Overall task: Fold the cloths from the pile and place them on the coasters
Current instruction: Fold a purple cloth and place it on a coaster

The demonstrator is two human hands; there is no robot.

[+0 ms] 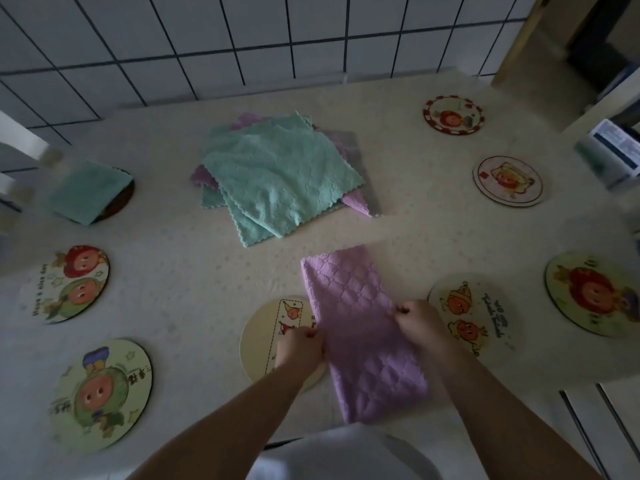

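- Purple cloth [360,330], folded to a strip, flat on desk [180,271]; long axis running away from the body, tilted slightly left.
- Left hand [300,344] and right hand [417,322] pinching opposite long edges at mid-length, fingers curled.
- Nearest bare coaster [266,337] just left, partly beneath the strip.

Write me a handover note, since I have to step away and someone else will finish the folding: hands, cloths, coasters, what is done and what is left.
Left hand pinches the left edge of the purple cloth; right hand pinches its right edge.
The purple cloth lies on the table as a long folded strip, its left edge over the cream coaster.
Done: one folded green cloth sits on the far-left coaster.
Left: finish folding the purple cloth and place it on a coaster, then work through the pile of green and purple cloths. Seven coasters are still without a folded cloth.
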